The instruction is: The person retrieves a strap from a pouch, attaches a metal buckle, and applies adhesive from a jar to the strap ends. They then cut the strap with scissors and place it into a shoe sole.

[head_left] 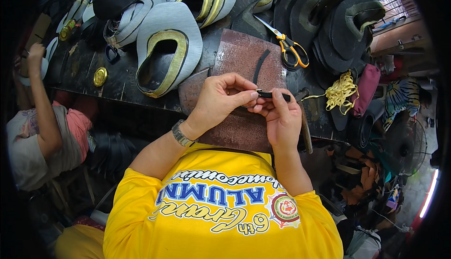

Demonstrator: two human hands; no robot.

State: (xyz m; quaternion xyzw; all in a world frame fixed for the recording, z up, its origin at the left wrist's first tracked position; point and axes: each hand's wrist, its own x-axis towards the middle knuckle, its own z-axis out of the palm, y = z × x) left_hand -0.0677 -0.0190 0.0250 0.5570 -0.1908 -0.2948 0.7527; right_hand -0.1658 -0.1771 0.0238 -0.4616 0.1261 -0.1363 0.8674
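Both hands meet above a worn reddish-brown board [230,54] at the table's near edge. A short, narrow black strip [267,95] runs between them. My left hand [223,94], with a watch on its wrist, pinches the strip's left end between thumb and finger. My right hand [283,115] grips the other end, its thumb on top and fingers curled beneath. A tiny pale or metallic bit shows at the left fingertips, too small to name. Another curved black strip [261,65] lies on the board just beyond the hands.
Orange-and-black scissors [292,52] lie right of the board, near a tangle of yellow cord [342,92] and a maroon pouch [364,90]. Grey shoe uppers [181,33] and dark ones [345,33] pile up behind. A gold tin [100,76] stands left. A co-worker [47,132] sits far left.
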